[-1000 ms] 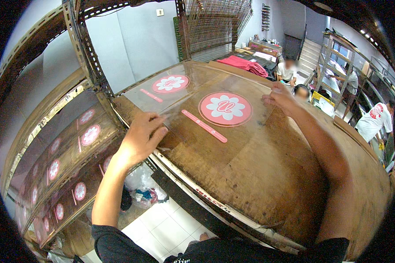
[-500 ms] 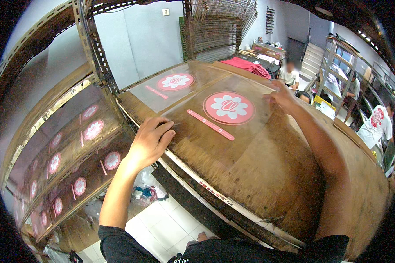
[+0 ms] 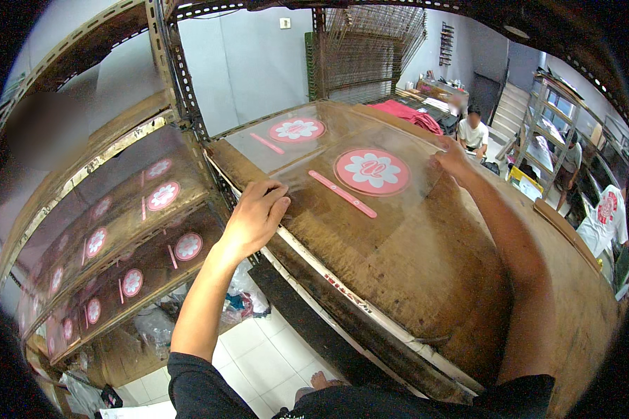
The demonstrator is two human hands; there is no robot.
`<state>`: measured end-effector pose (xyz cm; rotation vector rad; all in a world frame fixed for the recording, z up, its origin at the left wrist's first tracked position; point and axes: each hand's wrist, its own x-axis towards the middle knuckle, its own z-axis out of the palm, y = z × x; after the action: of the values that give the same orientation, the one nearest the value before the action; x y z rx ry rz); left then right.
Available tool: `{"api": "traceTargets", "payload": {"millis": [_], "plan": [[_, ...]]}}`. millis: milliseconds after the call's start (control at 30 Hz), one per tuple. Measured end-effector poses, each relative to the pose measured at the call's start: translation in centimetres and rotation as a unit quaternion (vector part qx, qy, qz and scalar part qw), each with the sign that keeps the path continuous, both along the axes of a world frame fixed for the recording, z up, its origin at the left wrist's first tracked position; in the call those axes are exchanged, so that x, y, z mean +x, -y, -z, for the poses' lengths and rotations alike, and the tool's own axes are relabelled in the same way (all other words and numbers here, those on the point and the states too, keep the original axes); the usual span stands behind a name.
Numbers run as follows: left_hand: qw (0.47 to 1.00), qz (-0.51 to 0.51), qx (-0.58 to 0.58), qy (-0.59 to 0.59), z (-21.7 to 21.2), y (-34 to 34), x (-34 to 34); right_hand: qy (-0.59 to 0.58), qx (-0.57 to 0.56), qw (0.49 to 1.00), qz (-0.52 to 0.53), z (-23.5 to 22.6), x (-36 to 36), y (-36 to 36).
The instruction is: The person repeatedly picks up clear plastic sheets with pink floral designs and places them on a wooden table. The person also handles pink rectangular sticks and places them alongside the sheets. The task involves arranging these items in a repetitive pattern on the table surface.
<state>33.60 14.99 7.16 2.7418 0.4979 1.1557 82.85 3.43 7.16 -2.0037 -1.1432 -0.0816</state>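
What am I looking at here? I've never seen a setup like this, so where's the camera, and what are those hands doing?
There's no machine: these are a person's own bare hands. A wide fisheye camera worn on the head looks down, so straight edges look bent. On the brown work surface lies a clear sheet with a round pink-and-white flower emblem and a slim pink strip. The left hand and right hand are at its edges; how firmly they grip isn't clear. Similar emblems show lower at left.
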Motion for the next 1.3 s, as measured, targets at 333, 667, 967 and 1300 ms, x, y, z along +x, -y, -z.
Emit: {"api": "traceTargets", "payload": {"millis": [333,667,967,1300], "plan": [[0.971,-0.097,-0.042,0.213,7.2,11.9,-6.6,0.297,0.016,0.952,-0.076,-9.9,-4.1,1.2],[0.879,-0.373,-0.242,0.173,21.5,40.7,-18.9,0.342,-0.059,0.687,-0.638,-14.3,-50.2,7.2],[0.582,-0.812,-0.042,-0.013,16.3,63.9,-32.4,0.267,0.018,0.335,-0.903,-4.7,-75.3,22.7],[0.5,-0.751,-0.167,-0.397,23.7,68.9,-39.5,-0.076,-0.246,0.401,-0.879,11.3,-73.3,30.8]]}}
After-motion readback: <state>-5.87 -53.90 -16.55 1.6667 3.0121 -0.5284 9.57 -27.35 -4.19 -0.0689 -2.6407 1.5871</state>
